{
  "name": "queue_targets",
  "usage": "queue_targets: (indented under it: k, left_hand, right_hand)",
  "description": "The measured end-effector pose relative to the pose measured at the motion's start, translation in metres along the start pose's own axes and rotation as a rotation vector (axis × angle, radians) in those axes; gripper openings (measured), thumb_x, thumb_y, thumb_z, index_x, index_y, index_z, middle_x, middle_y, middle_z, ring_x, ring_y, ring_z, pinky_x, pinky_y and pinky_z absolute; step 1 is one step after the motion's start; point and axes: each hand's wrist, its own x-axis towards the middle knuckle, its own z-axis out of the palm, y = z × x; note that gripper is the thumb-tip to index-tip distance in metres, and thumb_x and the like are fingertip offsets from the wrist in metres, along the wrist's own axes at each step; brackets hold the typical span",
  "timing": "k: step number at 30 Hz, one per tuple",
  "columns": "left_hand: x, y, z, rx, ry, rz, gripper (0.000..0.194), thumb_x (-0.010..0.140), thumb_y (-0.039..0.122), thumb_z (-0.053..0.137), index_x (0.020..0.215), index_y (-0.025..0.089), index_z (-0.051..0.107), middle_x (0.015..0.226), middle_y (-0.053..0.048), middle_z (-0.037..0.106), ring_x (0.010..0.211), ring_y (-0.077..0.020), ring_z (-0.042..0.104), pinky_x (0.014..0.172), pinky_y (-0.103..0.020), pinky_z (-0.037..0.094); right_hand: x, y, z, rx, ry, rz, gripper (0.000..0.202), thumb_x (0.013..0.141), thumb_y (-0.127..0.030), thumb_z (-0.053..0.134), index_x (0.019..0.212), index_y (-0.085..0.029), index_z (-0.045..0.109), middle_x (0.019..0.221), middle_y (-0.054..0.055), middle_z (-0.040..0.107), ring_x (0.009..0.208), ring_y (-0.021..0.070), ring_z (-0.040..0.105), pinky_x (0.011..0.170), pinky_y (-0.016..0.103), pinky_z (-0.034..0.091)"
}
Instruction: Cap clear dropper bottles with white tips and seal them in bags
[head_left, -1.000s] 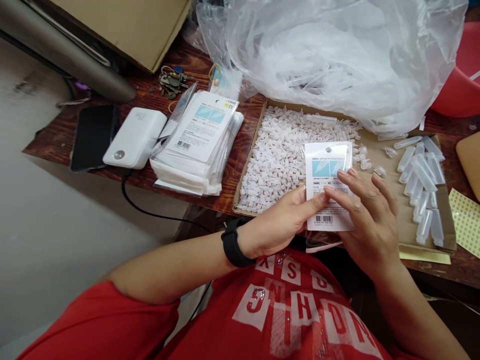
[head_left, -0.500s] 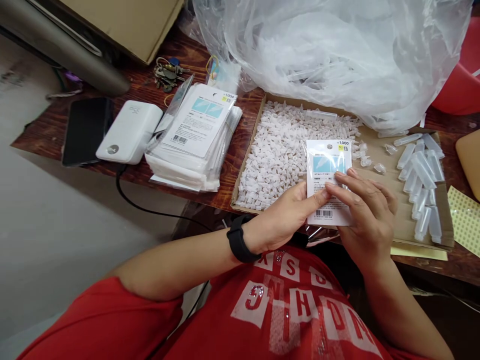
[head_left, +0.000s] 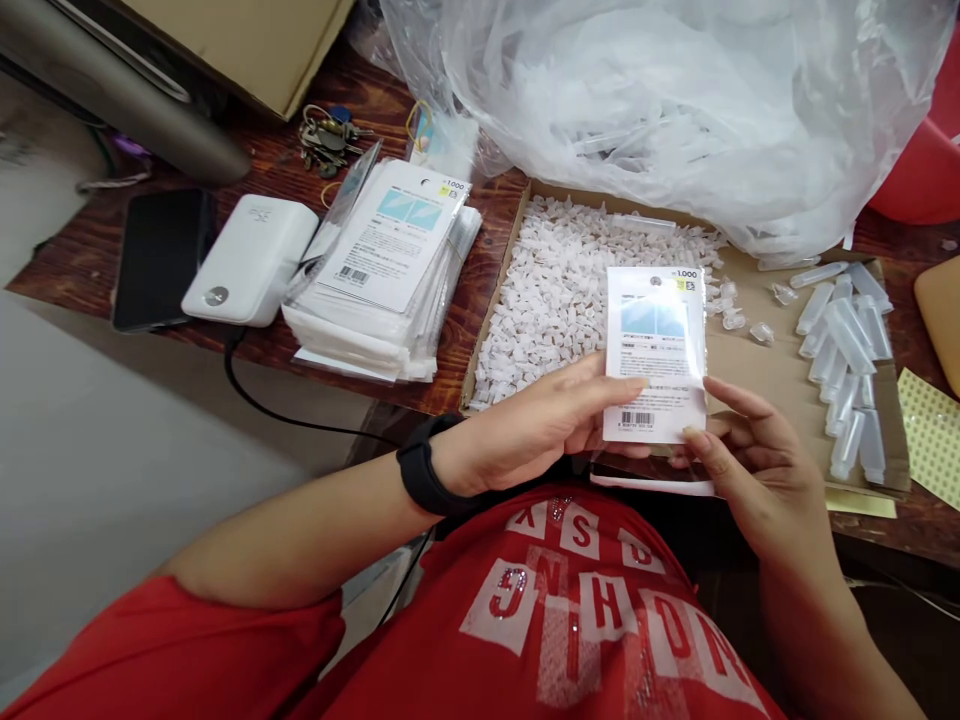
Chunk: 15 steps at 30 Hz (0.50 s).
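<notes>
A white printed card in a clear plastic sleeve (head_left: 656,350) is held upright between both hands, above the near edge of a cardboard tray (head_left: 739,385). Its face shows two blue pictures, small print and a barcode. My left hand (head_left: 544,420) grips it from the left, thumb across the front. At the lower right edge, my right hand (head_left: 765,465) pinches it between thumb and fingers. Clear film hangs below the card. The tray holds a heap of small white plastic tips (head_left: 547,300) and, at its right side, several translucent tubes (head_left: 844,350).
Left of the tray lies a stack of sleeved cards (head_left: 390,250), beside a white power bank (head_left: 251,260) with a cable and a black phone (head_left: 161,260). Keys (head_left: 330,138) lie behind. A large clear plastic bag (head_left: 675,110) covers the back; a dotted yellow sheet (head_left: 930,430) is at right.
My right hand has moved off the card's front to its lower right edge. The left hand has shifted slightly left and down, and more of the card's print now shows.
</notes>
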Motion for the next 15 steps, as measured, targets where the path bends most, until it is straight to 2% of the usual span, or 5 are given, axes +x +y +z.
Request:
queue_targets:
  k: [5, 8, 11, 13, 15]
  left_hand:
    - [-0.005, -0.008, -0.003, 0.051, -0.011, -0.039, 0.061, 0.105, 0.023, 0.069, 0.162, 0.023, 0.048, 0.137, -0.015, 0.076, 0.098, -0.0172, 0.081, 0.084, -0.025, 0.063]
    - [-0.005, -0.011, -0.004, 0.109, 0.030, -0.018, 0.088, 0.106, 0.025, 0.068, 0.176, 0.033, 0.016, 0.112, -0.010, 0.084, 0.094, -0.0197, 0.083, 0.082, -0.027, 0.064]
    - [-0.004, -0.010, -0.004, 0.160, 0.062, 0.028, 0.106, 0.106, 0.025, 0.069, 0.174, 0.038, -0.011, 0.093, -0.003, 0.084, 0.091, -0.0205, 0.083, 0.080, -0.027, 0.063]
    - [-0.002, -0.008, -0.004, 0.205, 0.078, 0.080, 0.109, 0.104, 0.025, 0.070, 0.174, 0.039, -0.012, 0.088, -0.001, 0.083, 0.087, -0.0201, 0.083, 0.075, -0.024, 0.060]
    - [0.001, -0.006, -0.003, 0.247, 0.085, 0.114, 0.109, 0.103, 0.027, 0.073, 0.174, 0.039, -0.009, 0.082, 0.001, 0.080, 0.080, -0.0191, 0.080, 0.069, -0.022, 0.056]
  right_hand:
    - [-0.009, -0.006, -0.003, -0.018, 0.088, 0.173, 0.024, 0.093, -0.042, 0.084, 0.115, -0.033, 0.082, 0.085, -0.002, 0.081, 0.068, 0.0124, 0.077, 0.067, 0.023, 0.068]
    - [-0.013, -0.005, -0.008, -0.088, 0.092, 0.225, 0.020, 0.095, -0.044, 0.082, 0.112, -0.033, 0.083, 0.085, -0.002, 0.082, 0.070, 0.0137, 0.077, 0.071, 0.027, 0.068]
    - [-0.010, 0.000, -0.016, -0.357, 0.071, -0.030, 0.019, 0.100, -0.039, 0.075, 0.116, -0.033, 0.082, 0.095, 0.001, 0.081, 0.077, 0.0152, 0.075, 0.074, 0.030, 0.066]
    - [-0.005, 0.000, -0.019, -0.617, 0.109, -0.333, 0.020, 0.098, -0.031, 0.078, 0.118, -0.030, 0.081, 0.101, 0.003, 0.076, 0.085, 0.0157, 0.073, 0.080, 0.031, 0.063]
    - [-0.001, -0.006, -0.018, -0.770, 0.063, -0.565, 0.021, 0.095, -0.023, 0.081, 0.116, -0.026, 0.078, 0.101, 0.004, 0.070, 0.090, 0.0155, 0.069, 0.082, 0.030, 0.059]
